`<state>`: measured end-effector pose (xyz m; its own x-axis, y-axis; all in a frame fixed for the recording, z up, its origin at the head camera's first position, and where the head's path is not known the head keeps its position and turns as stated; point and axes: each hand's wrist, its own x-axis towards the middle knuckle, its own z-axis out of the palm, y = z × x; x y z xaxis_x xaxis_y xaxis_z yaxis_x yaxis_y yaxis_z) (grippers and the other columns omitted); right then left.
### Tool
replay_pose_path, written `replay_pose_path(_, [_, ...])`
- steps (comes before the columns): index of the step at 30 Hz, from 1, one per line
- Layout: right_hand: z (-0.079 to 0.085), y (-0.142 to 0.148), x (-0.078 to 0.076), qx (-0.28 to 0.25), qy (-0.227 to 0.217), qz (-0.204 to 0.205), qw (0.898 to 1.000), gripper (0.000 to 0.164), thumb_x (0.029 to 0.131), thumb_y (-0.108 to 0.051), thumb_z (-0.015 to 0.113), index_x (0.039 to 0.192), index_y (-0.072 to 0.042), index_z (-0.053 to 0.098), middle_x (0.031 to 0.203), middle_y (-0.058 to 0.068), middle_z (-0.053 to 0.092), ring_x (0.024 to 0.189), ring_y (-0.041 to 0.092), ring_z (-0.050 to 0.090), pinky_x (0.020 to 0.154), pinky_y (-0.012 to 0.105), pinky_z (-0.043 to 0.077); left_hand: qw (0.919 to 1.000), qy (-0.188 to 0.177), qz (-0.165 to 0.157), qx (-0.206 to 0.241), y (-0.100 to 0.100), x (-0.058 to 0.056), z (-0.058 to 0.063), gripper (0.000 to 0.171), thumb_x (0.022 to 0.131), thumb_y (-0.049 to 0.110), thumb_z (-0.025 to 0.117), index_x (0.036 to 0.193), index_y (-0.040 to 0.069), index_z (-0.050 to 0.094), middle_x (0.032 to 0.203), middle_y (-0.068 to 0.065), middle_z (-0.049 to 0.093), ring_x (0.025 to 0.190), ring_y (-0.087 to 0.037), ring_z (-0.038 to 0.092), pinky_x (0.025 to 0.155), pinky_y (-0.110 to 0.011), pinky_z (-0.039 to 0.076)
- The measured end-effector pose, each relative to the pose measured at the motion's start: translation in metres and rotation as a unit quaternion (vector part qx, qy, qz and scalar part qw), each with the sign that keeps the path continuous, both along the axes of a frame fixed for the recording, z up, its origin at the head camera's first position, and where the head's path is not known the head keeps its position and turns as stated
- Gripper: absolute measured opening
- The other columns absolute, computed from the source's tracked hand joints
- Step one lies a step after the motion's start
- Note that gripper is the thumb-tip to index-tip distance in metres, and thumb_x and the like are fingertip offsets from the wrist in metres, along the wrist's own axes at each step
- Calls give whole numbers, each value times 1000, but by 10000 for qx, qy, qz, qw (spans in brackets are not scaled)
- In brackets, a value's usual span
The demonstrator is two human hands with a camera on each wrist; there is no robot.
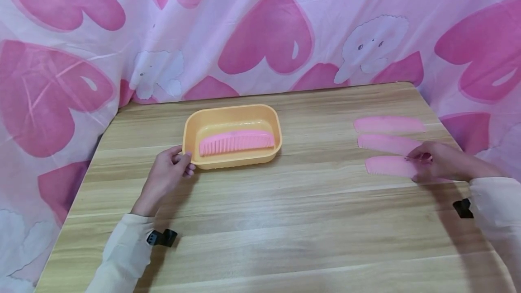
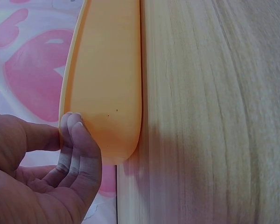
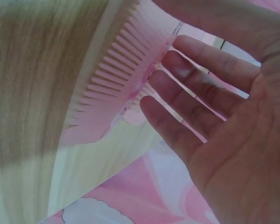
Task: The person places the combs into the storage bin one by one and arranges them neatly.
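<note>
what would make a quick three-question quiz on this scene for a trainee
1. Count: how many long, curved-backed pink plastic combs show in the head view?
2. Choose: which hand holds the rim of the yellow-orange, round-cornered rectangular plastic tray? A) left; B) right; C) neither.
3. True or false: every comb lies inside the tray.

Key:
1. Four.
2. A: the left hand pinches it at a near corner.
3. False: one is inside, three are outside.

- The comb (image 3: 114, 65) at the right hand (image 3: 238, 135) bears small dark marks, too blurred to read.
- Elsewhere, no text, number or brand is legible.
</note>
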<state>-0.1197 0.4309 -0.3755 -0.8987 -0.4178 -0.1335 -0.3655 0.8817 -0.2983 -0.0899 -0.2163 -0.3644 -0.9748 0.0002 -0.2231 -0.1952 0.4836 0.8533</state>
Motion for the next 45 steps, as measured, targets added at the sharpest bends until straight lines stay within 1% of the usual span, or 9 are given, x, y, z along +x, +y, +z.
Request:
replay_pose_path(3, [-3,1,1,-110,26,28,9999,50,58,-15,98,99,2,74,89,-1,66,76,5,54,65,27,52,10000,-5,3,-19,-1,0,-1,45,109,18,45,145,-10,44,96,-19,66,76,-13,65,69,-24,60])
replay_pose_path(6, [-6,1,2,-204,168,124,9996,49,55,-14,98,96,0,74,87,-3,64,74,3,52,63,26,51,10000,-24,17,-59,-1,0,-1,44,109,17,45,145,-9,44,97,-20,66,76,-13,65,70,-24,61])
replay_pose_path(12, [-7,-2,1,-184,179,167,9995,49,54,-16,98,94,-1,75,83,-4,60,74,4,51,62,26,50,10000,7,-3,-46,-1,-1,-1,46,109,18,45,146,-9,42,96,-18,66,76,-13,65,69,-25,61])
replay_pose_path(17, [-6,-7,1,-118,105,97,9998,47,57,-18,97,94,-1,74,82,-4,59,74,6,53,63,26,51,10000,12,-29,-18,-1,-1,-1,46,109,18,45,146,-10,42,95,-19,67,75,-13,65,69,-25,60])
replay_pose_path(22, [-1,-15,-3,51,-179,-131,9997,51,62,-25,97,98,2,73,84,-2,63,77,14,56,66,27,53,10000,-9,-8,-18,-1,-1,-2,45,109,17,46,145,-10,43,94,-17,66,76,-13,65,69,-26,61])
replay_pose_path(24, [1,-20,-5,31,-183,-183,9997,51,63,-25,96,99,2,73,85,-1,64,78,15,58,67,28,54,10000,-37,4,-15,-1,-2,-2,45,109,17,46,146,-9,43,94,-16,66,76,-14,65,70,-26,61])
replay_pose_path(30, [8,-36,-18,-275,72,82,9996,45,64,-18,94,96,5,73,84,1,68,76,16,62,66,30,56,10000,-39,21,-4,-1,-1,-2,44,109,17,46,145,-9,44,94,-17,66,75,-13,65,70,-26,61])
replay_pose_path(39, [27,-71,-42,-255,-79,272,9993,40,68,-16,92,98,4,74,88,3,70,79,18,65,68,32,58,9999,-90,88,-75,-1,-1,-1,44,109,17,45,146,-7,44,95,-16,65,78,-16,66,71,-25,61])
replay_pose_path(45, [43,-96,-58,-110,-155,324,9993,47,69,-23,93,101,5,73,91,5,71,84,22,65,73,38,58,10000,15,84,2,0,-1,-2,43,109,16,46,144,-9,45,93,-16,66,76,-14,65,70,-25,61])
